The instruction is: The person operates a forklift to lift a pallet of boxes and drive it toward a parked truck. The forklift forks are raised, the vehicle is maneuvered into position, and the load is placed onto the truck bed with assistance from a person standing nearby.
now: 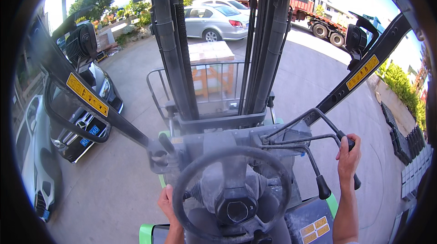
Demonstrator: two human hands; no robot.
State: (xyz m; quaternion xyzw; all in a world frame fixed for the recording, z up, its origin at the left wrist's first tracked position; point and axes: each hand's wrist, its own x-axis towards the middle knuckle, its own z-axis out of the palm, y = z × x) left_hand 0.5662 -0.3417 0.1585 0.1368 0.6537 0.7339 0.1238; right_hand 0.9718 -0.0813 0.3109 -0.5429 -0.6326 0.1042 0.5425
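Note:
I sit at the controls of a forklift. My right hand (348,156) is closed around the black knob of the farthest control lever (326,116). Two more levers stand beside it, one ending in a black knob (323,187) nearer to me. At the left rim of the black steering wheel (232,150) is my left hand (168,202), its fingers curled against the rim and partly hidden. Ahead, between the dark mast uprights (173,53), a wrapped load on an orange wooden crate (207,82) shows behind the load backrest (154,91).
Silver car (218,21) stands beyond the crate. Parked at left are a black car (82,130) and a pale car (34,153). A red flatbed truck (314,16) is at far right. Stacked dark pieces (396,130) and pale blocks (416,171) line the right side.

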